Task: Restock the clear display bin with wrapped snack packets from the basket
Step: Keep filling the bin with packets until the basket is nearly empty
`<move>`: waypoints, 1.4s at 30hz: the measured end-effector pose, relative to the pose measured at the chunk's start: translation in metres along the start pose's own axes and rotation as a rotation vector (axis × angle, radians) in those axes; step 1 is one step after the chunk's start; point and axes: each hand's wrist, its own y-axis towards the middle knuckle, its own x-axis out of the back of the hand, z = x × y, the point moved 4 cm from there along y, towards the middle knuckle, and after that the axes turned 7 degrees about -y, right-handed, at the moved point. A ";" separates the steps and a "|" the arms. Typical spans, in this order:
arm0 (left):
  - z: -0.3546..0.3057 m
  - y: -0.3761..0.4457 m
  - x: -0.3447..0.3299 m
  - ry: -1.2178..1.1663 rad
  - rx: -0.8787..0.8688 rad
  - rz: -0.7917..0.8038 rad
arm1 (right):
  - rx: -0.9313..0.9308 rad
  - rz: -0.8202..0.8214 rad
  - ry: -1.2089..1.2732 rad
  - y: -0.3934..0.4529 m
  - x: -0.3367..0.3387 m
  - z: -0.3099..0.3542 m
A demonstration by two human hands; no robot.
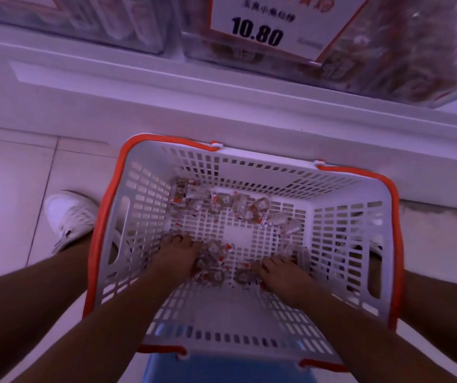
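A white slotted basket (pixel 340 230) with an orange rim sits on the floor below me. Several clear-wrapped snack packets (pixel 238 208) with red marks lie scattered over its bottom. My left hand (pixel 176 254) reaches down into the basket at the near left, fingers resting on a cluster of packets. My right hand (pixel 282 275) is down at the near right, fingers spread over more packets. Whether either hand grips any packets cannot be told. The clear display bin (pixel 387 56), holding wrapped snacks, stands on the shelf above at the upper right.
A price card (pixel 282 26) reading 10.80 hangs on the bin's front. A second clear bin (pixel 83 20) stands at the upper left. The white shelf ledge (pixel 166 92) juts out above the basket. A white shoe (pixel 70 217) is left of the basket, a blue thing (pixel 222 369) below it.
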 end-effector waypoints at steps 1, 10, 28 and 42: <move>0.001 0.000 -0.002 0.001 0.002 -0.004 | -0.044 0.017 0.037 0.001 -0.001 0.000; -0.006 0.006 -0.003 -0.054 0.075 -0.031 | -0.238 -0.008 0.445 0.001 0.003 -0.019; -0.010 -0.001 -0.017 -0.092 -0.052 0.112 | -0.127 0.176 0.348 0.004 0.001 -0.001; -0.053 0.003 -0.019 -0.190 -0.025 0.143 | -0.269 0.114 0.676 0.038 0.022 0.029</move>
